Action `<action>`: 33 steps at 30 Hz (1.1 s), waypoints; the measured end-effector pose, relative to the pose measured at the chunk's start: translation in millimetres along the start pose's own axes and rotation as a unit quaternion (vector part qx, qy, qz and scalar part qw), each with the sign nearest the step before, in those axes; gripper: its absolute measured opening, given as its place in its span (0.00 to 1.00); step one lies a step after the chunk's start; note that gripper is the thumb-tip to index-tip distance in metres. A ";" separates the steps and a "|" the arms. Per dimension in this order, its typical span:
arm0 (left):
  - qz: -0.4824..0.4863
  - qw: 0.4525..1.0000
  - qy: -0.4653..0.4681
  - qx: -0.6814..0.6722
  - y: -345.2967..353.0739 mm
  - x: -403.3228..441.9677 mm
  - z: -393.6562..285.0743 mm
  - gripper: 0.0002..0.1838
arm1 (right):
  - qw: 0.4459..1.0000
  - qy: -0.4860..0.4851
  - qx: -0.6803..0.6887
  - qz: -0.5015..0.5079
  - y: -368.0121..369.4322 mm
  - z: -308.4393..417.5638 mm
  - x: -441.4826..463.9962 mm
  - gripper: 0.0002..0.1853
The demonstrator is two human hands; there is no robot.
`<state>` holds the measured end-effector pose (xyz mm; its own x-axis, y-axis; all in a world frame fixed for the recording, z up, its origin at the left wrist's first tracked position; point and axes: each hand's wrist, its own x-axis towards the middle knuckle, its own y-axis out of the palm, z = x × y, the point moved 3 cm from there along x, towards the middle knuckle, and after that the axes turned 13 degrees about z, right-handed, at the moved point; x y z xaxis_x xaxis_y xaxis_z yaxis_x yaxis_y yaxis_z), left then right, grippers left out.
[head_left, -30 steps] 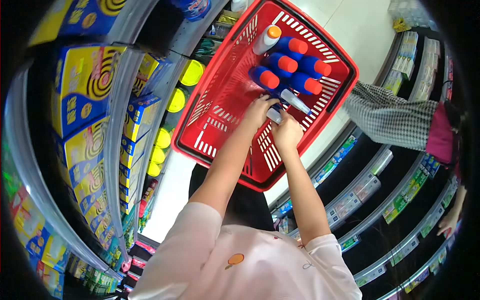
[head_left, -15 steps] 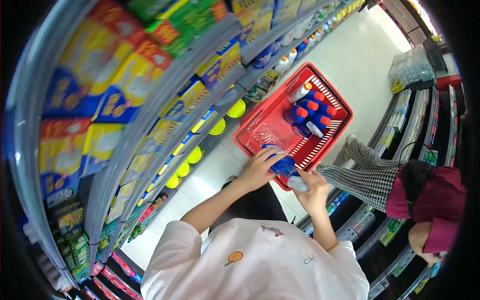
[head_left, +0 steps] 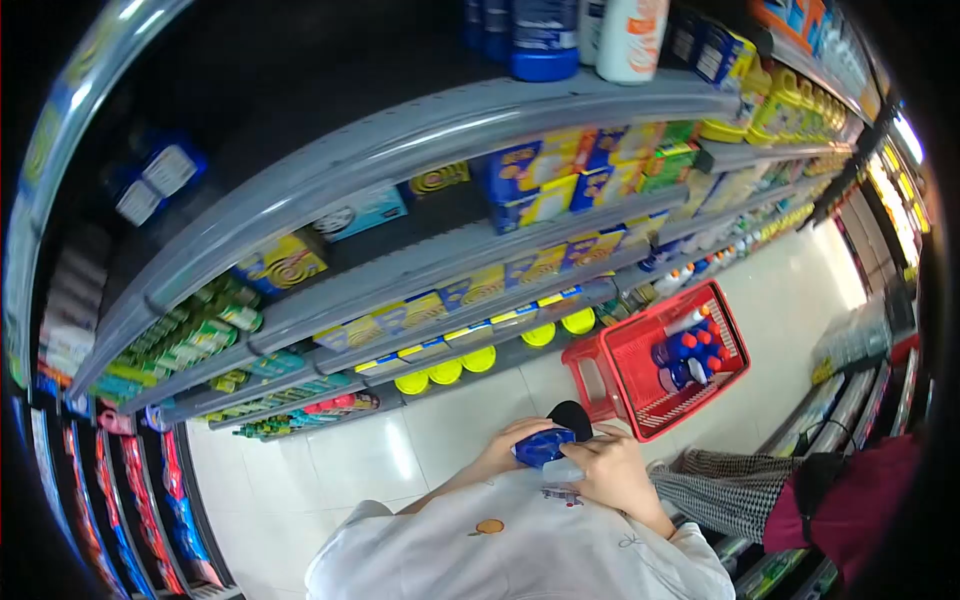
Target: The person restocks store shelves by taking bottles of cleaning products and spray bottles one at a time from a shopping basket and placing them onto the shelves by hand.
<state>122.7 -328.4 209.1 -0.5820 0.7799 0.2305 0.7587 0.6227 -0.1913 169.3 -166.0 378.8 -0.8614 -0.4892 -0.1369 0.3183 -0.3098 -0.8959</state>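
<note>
Where shelves [head_left: 520,105] stand, hands [head_left: 612,468] hold a bottle [head_left: 538,449].

Pale tiled floor [head_left: 330,465] under a red basket [head_left: 634,374].

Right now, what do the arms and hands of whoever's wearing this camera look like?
They're a person's: the left hand and right hand are bare, with no gloves showing. Short white sleeves leave the forearms uncovered, with no cables visible. The white shirt has small prints, including an orange fruit.
</note>
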 end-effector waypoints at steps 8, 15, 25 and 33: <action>-0.114 0.992 0.011 0.048 -32.8 -42.7 -55.4 0.36 | 0.991 -0.125 -0.028 -0.030 -10.6 51.6 25.0 0.19; -0.137 0.985 -0.039 0.095 -43.3 -84.8 -68.2 0.36 | 0.987 -0.157 -0.012 -0.018 2.4 78.3 31.0 0.21; -0.133 0.990 -0.008 -0.055 -47.2 -83.4 -71.7 0.37 | 0.982 -0.154 0.060 -0.090 -25.6 94.6 38.2 0.30; -0.220 0.975 -0.010 0.034 -114.1 -105.0 -160.6 0.39 | 0.962 -0.178 0.200 -0.060 13.8 96.0 97.1 0.46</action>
<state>144.2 -491.6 359.9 -0.8526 0.4373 0.2861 0.4141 0.8993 -0.1406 128.1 -296.0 393.7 -0.7337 -0.6567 0.1742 0.4138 -0.6354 -0.6520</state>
